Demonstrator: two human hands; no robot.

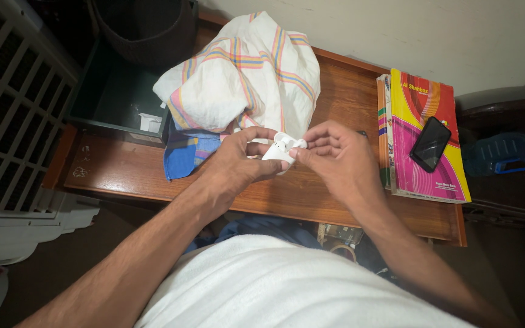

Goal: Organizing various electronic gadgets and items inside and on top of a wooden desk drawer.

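Head view: left hand (238,159) cradles a small white earbud case (279,153), lid open, above the wooden table (311,194); right hand (332,155) pinches an earbud (299,144) at its mouth, needing fine fingertip control.

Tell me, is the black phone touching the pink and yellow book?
Touching. The head view shows the black phone lying flat on the pink and yellow book.
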